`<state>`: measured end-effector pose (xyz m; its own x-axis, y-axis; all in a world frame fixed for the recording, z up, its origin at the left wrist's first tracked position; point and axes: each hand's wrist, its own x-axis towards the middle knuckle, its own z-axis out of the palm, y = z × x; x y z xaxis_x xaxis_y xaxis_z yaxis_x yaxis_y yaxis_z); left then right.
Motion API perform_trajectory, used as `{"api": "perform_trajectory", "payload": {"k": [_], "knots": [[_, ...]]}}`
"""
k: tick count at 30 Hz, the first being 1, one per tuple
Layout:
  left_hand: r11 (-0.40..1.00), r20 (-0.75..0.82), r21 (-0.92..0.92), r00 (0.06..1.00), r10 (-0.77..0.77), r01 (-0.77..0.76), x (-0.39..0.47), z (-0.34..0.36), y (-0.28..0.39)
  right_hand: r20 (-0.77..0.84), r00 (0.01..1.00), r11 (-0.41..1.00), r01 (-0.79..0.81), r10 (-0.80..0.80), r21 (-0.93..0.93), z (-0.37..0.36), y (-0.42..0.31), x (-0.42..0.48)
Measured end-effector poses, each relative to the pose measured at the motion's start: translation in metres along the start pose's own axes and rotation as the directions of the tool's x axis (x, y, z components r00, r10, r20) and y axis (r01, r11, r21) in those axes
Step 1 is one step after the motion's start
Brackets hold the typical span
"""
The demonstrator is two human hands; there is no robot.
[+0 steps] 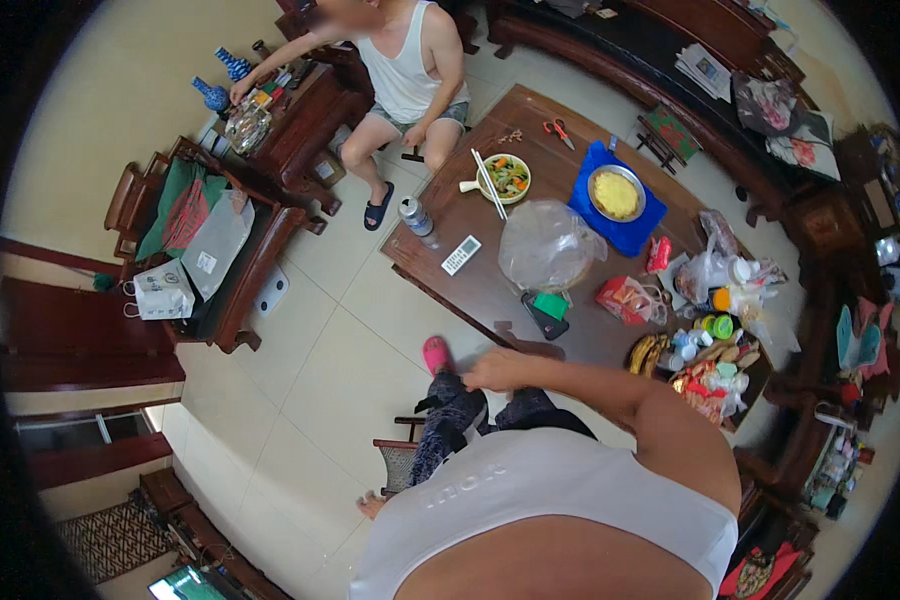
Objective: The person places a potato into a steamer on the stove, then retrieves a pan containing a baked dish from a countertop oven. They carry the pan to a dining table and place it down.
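Observation:
My right hand (495,370) is curled in over my dark patterned trousers, near the front edge of the wooden table (450,187). Nothing shows in it. Part of my left hand (371,505) appears past my torso, beside a folding stool (401,461); whether it touches the stool cannot be told. Close to the table's front edge lie a dark phone (544,319) with a green item (551,305) on it and a white remote control (461,255). Behind them is a clear plastic bag (547,244). Chopsticks (489,184) rest across a handled bowl of cooked vegetables (508,178).
A can (415,216) stands near the table's left corner. Scissors (559,135) and a round pan of yellow food (616,193) on a blue cloth (630,236) lie farther back. Bananas (647,354), bags and bottles crowd the right. Another person (412,67) sits beyond the table.

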<state>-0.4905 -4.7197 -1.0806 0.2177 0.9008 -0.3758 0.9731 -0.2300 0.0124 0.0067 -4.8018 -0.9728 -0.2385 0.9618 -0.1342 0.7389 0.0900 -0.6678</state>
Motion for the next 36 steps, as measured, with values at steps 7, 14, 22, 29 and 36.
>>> {"api": "perform_trajectory", "payload": {"k": [7,14,22,29,36], "knots": [[0.864,0.395,-0.074,0.81,-0.434,0.498,-0.162,0.051,-0.09,0.228,0.954,0.924,0.255,-0.193,-0.285,0.009,-0.092,0.104],[0.57,0.613,-0.297,0.611,-0.502,0.766,-0.205,0.028,-0.064,0.164,0.961,0.965,0.24,-0.222,-0.103,-0.089,-0.196,0.22],[0.56,-0.203,-0.718,0.646,-0.736,0.413,-0.157,-0.175,-0.061,0.512,0.783,0.203,-0.47,-0.353,0.859,-0.209,-0.395,0.267],[0.221,0.126,-0.846,0.584,-0.802,0.486,-0.145,-0.086,-0.14,0.645,0.58,0.366,-0.533,-0.498,0.763,-0.215,-0.515,0.426],[-0.258,0.64,-0.605,0.268,-0.72,0.753,-0.177,-0.144,-0.189,0.826,0.551,0.094,-0.835,0.118,0.543,-0.12,-0.544,0.628]]}}
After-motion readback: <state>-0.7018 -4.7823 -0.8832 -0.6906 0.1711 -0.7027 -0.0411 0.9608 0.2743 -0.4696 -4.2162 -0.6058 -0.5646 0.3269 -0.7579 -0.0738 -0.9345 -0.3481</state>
